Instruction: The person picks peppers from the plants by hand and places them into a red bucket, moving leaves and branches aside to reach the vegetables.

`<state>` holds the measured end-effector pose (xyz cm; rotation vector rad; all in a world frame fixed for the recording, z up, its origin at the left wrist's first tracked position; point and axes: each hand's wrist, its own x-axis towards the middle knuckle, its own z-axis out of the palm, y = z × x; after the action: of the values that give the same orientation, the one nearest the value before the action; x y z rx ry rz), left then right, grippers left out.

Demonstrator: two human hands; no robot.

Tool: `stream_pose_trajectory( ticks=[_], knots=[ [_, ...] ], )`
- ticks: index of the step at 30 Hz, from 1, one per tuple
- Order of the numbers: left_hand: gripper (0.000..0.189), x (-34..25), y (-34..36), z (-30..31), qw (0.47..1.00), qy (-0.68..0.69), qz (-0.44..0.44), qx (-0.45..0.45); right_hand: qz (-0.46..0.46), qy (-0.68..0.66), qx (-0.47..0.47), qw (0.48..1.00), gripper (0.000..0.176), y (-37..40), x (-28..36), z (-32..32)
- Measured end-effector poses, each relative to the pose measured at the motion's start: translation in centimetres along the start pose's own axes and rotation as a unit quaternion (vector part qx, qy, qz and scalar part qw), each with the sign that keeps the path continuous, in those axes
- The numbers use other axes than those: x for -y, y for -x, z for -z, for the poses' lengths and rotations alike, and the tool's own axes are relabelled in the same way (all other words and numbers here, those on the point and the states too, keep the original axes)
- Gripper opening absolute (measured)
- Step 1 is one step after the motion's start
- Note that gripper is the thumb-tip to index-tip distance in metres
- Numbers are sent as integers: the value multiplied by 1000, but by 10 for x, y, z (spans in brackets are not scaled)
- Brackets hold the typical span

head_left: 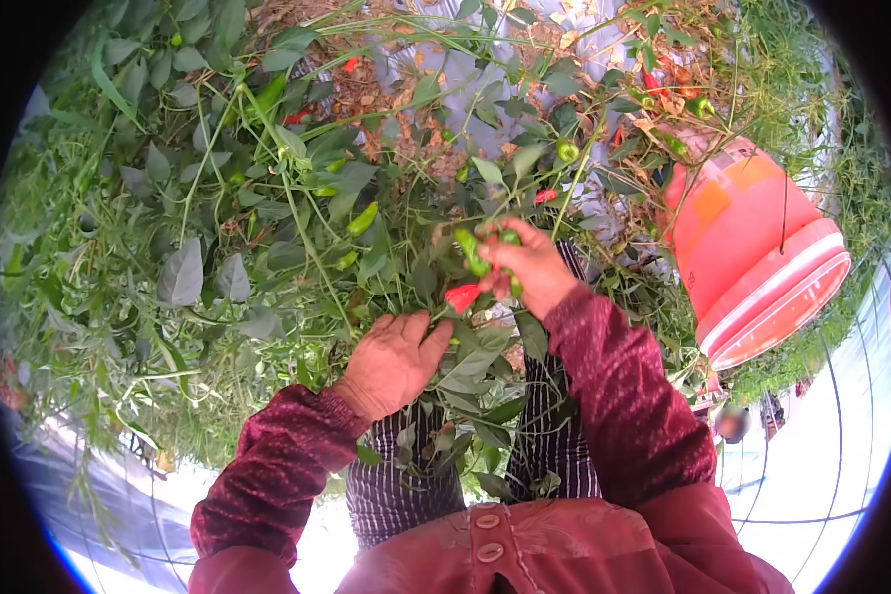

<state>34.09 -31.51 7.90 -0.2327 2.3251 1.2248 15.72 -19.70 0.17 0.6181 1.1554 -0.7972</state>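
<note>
My right hand (533, 267) is closed around several small peppers, with a long green pepper (471, 252) sticking out past its fingertips. Just below those fingers shows a bright red pepper (462, 297), between my two hands. My left hand (394, 364) rests palm down on the leaves of the pepper plant (475, 361), its thumb spread from the fingers and pointing toward the red pepper. Another green pepper (363, 219) hangs among the stems above my left hand.
An orange-red bucket (738, 243) lies tilted at the right, its open rim facing down and toward me. More red peppers (651, 81) and a round green pepper (567, 150) show farther off. Dry leaves cover pale ground sheeting (445, 74) between the plants.
</note>
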Motion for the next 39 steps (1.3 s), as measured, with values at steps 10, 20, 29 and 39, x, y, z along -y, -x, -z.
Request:
stream_pose_trajectory(
  ticks=[10,20,29,39],
  knots=[
    [61,-4,-8,4,982,100,75,-143,-63,197,71,976,24,53,-8,-17],
    [40,0,-3,3,998,14,52,-10,211,474,95,850,32,54,-44,-22],
    [20,9,11,4,999,22,22,-43,-58,114,177,976,26,87,4,-8],
    [36,-16,12,24,989,-107,104,5,46,-30,163,985,36,10,-9,-96]
  ],
)
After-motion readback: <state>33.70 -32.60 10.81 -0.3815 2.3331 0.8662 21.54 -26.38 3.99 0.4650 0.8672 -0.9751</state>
